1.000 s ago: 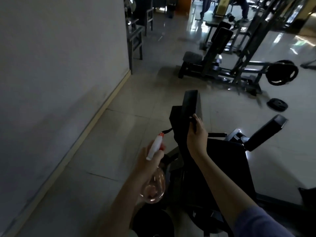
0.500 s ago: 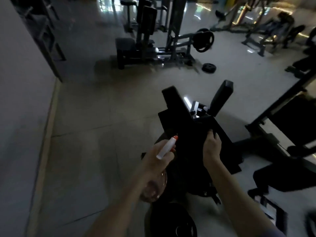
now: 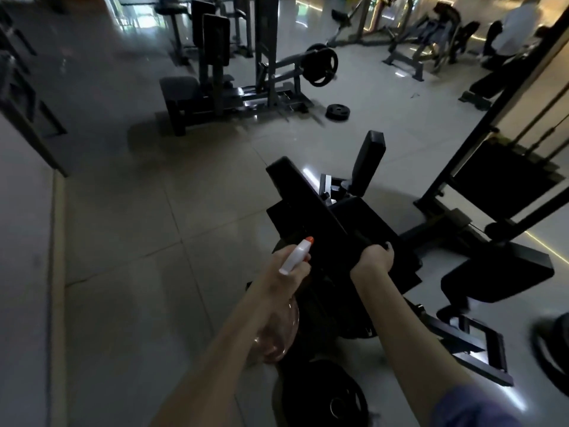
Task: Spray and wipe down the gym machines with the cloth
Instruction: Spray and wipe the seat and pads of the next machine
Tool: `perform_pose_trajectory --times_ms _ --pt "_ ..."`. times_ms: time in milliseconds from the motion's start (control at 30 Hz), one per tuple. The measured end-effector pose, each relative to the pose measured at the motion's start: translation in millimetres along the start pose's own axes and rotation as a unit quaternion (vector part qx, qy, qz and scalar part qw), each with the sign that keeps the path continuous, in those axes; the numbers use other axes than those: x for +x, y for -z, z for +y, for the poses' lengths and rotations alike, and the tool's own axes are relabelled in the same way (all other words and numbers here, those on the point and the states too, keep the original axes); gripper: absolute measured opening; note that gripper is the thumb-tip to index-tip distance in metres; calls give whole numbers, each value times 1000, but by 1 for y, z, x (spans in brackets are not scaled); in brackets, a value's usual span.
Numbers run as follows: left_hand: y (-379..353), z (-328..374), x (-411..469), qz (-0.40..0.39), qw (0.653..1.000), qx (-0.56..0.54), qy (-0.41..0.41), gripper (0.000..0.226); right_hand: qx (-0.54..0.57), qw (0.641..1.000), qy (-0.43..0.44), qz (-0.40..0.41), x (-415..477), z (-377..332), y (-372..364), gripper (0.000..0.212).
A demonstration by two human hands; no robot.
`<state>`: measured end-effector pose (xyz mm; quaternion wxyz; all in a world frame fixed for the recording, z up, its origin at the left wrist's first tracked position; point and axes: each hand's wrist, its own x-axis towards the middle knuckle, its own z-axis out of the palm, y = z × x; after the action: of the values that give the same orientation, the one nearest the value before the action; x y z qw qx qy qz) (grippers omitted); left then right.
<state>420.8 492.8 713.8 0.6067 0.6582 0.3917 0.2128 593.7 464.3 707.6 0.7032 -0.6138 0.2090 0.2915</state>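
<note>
Item 1: left hand point(image 3: 281, 272), lower centre. Its fingers are wrapped round the neck of the spray bottle point(image 3: 295, 257). The bottle has a white head with an orange nozzle tip pointing up and right, and its clear body hangs below the palm.

Item 2: right hand point(image 3: 374, 261), just right of the bottle. The fingers are curled together and clamped on a dark cloth point(image 3: 365, 243). The cloth is pressed against the near end of the machine's long pad and is hard to tell from the black upholstery.

Item 3: gym machine point(image 3: 363, 217), black, directly ahead of both hands. Its long pad point(image 3: 304, 195) tilts away to the upper left, and a shorter upright pad point(image 3: 368, 161) stands behind it.

Item 4: weight plate point(image 3: 326, 392), lying flat on the tiled floor point(image 3: 147, 241) beneath the forearms.

Item 5: purple sleeve point(image 3: 471, 405) on the right arm, at the bottom edge.

Item 6: cable station point(image 3: 505, 177), to the right, with a dark weight stack.

Item 7: plate-loaded machine point(image 3: 215, 66), farther back. It has one plate on its arm and a small plate point(image 3: 337, 111) on the floor beside it.

Item 8: pale wall point(image 3: 21, 241), along the left side.

Item 9: a person in a white top point(image 3: 514, 29), far upper right.
</note>
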Motion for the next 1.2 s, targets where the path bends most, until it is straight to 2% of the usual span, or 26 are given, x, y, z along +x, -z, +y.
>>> perform_pose_trajectory --times_ms 100,167,267,400,567,633,800,933,1067,1200 --pt "-2 8 1 -8 1000 -2 4 9 -7 1000 -23 8 -2 -6 1 49" --pt "-3 13 4 -20 1000 20 5 8 -40 999 -15 -5 -4 -7 1 42" --pt "-7 18 7 -43 997 56 10 7 -106 992 -15 -64 -5 -3 2 32" --pt "-15 18 7 -53 996 63 22 2 -149 979 5 -138 -1 0 8 28" --pt "-22 13 10 -29 998 34 37 13 -220 954 87 -185 -6 -1 16 50" --pt "-22 9 13 -20 999 32 28 14 -248 943 115 -192 -6 -1 19 51" --pt "-19 -1 20 -31 999 13 21 31 -277 937 121 -172 -8 1 17 40" --pt "-13 -4 35 -64 998 20 11 37 -246 951 133 -134 -8 4 12 25" --pt "-4 -8 43 -107 994 25 1 17 -234 959 121 -101 -11 14 10 39" --pt "5 -10 51 -130 991 11 23 25 -216 966 125 -61 -20 17 5 47"
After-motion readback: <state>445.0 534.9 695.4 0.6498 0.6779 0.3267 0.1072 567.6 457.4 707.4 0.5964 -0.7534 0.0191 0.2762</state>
